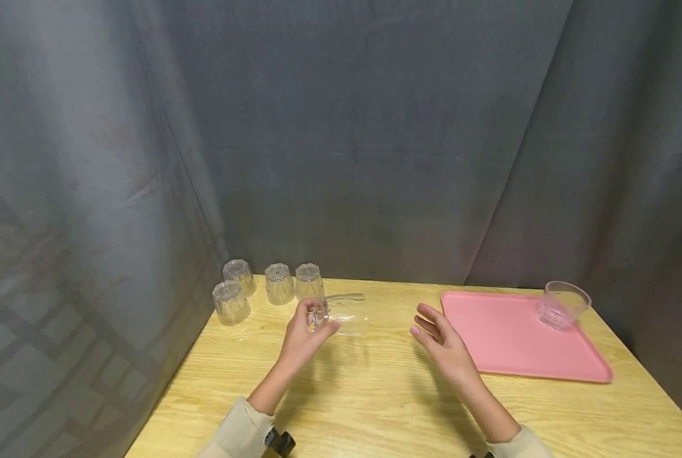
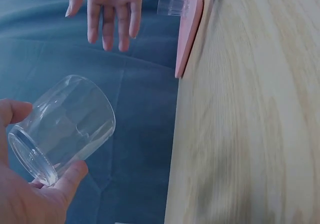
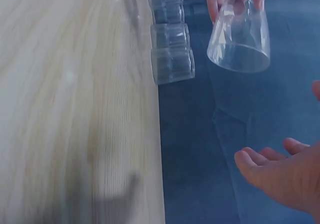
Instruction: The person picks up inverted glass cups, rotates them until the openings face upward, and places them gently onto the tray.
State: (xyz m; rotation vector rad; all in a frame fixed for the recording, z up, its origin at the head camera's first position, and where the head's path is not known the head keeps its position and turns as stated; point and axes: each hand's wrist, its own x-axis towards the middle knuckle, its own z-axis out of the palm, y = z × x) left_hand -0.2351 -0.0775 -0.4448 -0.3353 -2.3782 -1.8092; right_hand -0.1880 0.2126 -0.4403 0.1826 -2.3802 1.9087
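Note:
A clear glass tumbler (image 1: 348, 316) is held in the air above the table, tipped on its side with its mouth toward the right. My left hand (image 1: 305, 334) grips it near the base, thumb on one side and fingers on the other, as the left wrist view also shows around the glass (image 2: 70, 124). Across from it, my right hand (image 1: 446, 346) hovers over the table with fingers spread loosely, touching nothing. In the right wrist view the tumbler (image 3: 240, 39) hangs apart from the right fingers (image 3: 255, 164).
Several upside-down glasses (image 1: 279, 284) stand at the table's back left. On the right lies a pink tray (image 1: 507, 337), with one upright glass (image 1: 563, 305) at its far right corner. Grey curtains (image 1: 341, 140) close off the back and sides of the wooden table (image 1: 364, 407).

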